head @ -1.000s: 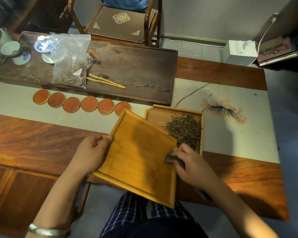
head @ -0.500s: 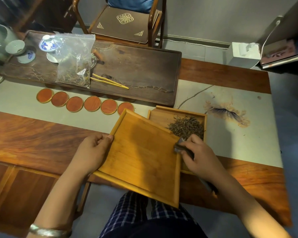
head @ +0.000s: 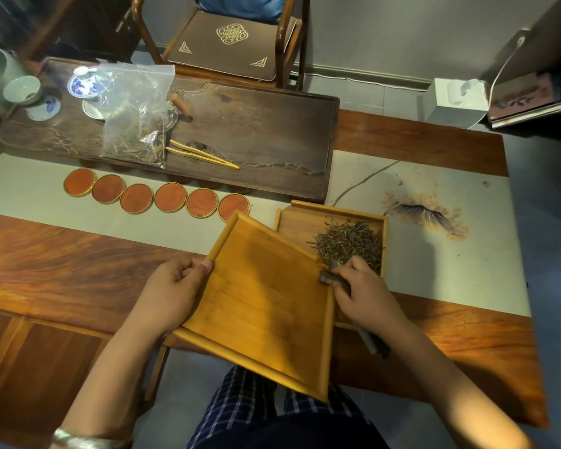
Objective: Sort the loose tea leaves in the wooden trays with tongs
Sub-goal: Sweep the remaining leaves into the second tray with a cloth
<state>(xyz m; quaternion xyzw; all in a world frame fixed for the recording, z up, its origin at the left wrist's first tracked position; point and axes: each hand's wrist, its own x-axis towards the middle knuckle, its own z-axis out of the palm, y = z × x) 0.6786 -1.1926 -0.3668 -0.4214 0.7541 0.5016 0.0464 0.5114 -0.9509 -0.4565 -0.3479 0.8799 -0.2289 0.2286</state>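
A: Where does the sorting stand?

B: Early, I'd judge. All the tea leaves (head: 348,243) I can see lie in one heap in the far tray (head: 297,222), which sits flat on the table (head: 78,254) at the edge of the pale runner (head: 175,228). The near tray (head: 259,303) shows bare wood, not a leaf in it as far as I can tell.

A: And that near tray, is it set down?

B: No. It is tilted, its far corner overlapping the other tray and its near corner hanging past the table edge over the person's lap. The left hand (head: 172,286) grips its left rim, thumb on top and fingers curled underneath.

A: What about the tongs?

B: The right hand (head: 366,296) has its fingers closed around dark tongs (head: 336,278), tips at the near edge of the heap, just where the two trays meet. Whether the tips pinch any leaf, I cannot tell; they are too small and dark.

A: Anything else to sort?

B: A plastic bag (head: 136,124) with more leaves stands on the dark tea board (head: 272,131), beside a pair of yellow tongs (head: 204,155). Whether that belongs to the job is unclear.

A: So what's left?

B: Nearly everything, by my reckoning: no separate second pile is visible yet.
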